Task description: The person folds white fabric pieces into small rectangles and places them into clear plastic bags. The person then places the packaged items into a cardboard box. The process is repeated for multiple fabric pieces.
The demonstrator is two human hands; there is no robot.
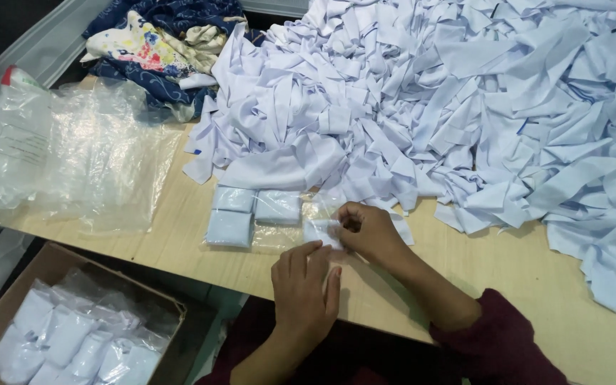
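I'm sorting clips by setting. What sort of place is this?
Probably a garment packing bench. A big heap of white folded cloth pieces covers the wooden table, clear plastic bags lie stacked at one end, and a brown cardboard box below holds bagged pieces. Both hands work a small bag.

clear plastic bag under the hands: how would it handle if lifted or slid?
The clear plastic bag looks thin and wrinkled under the left hand and right hand, so it would probably flop rather than hold shape. Its glossy film on the smooth wooden table suggests it slides easily. With only folded white cloth inside, it is likely light.
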